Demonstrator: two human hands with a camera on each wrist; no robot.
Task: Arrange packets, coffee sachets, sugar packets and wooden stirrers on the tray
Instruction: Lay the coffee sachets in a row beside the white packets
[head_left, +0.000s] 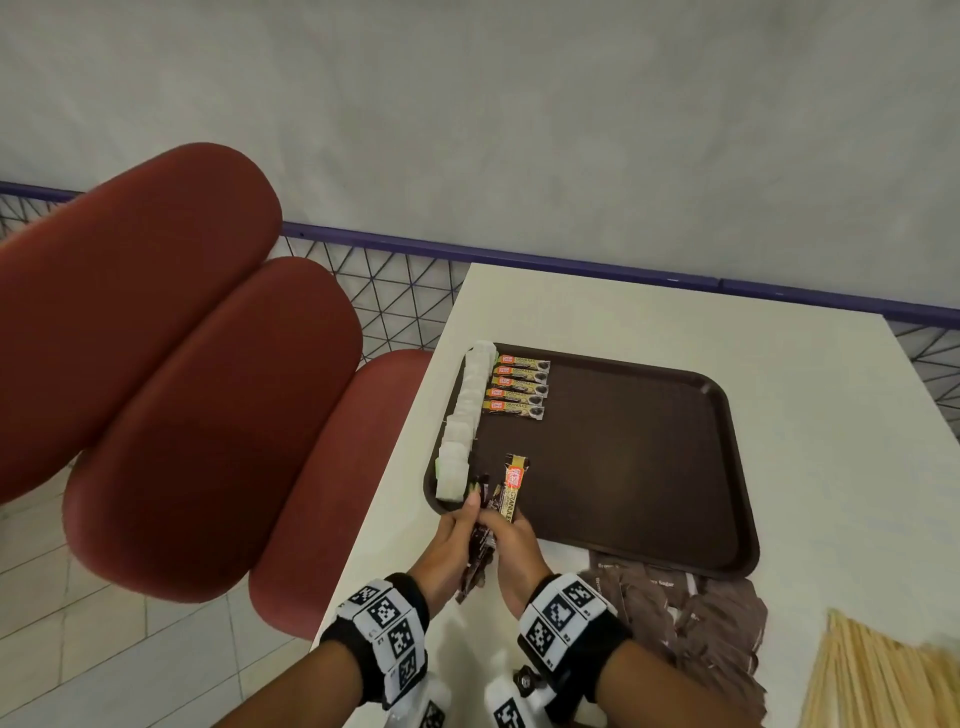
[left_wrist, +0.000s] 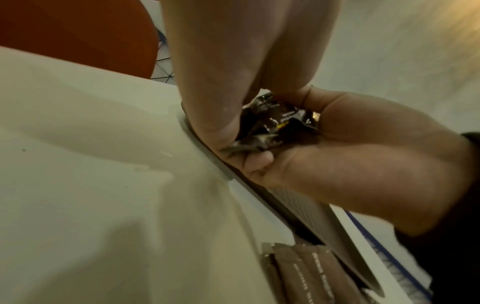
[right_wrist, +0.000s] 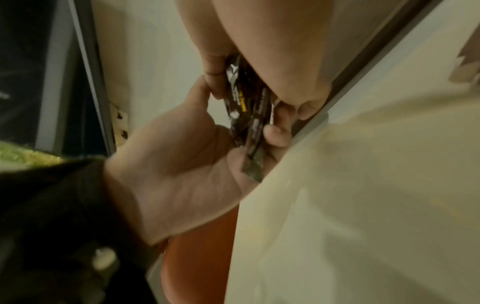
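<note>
Hands meet at the near-left corner of the tray (head_left: 649, 457). Left hand (head_left: 451, 545) has its grip closed round a dark bunch of coffee sachets (head_left: 480, 545), fingers curled about the bundle; right hand (head_left: 511, 545) pinches one gold sachet (head_left: 511, 491) by its near end, and it stands up over the tray floor, apparently being drawn from the bundle. Step in hand, as I judge it: laying out the coffee sachets. Five already lie in a neat row (head_left: 519, 385) at the tray's far-left, beside a column of white packets (head_left: 462, 426) along the left rim. Next move likely calls for turning the gold sachet flat and setting it parallel below the row, without disturbing the white column. Off the tray, on the tabletop (head_left: 805, 364): brown sugar packets (head_left: 696, 613) heaped near the tray's near edge, wooden stirrers (head_left: 872, 675) at near right, both yet to be placed.
</note>
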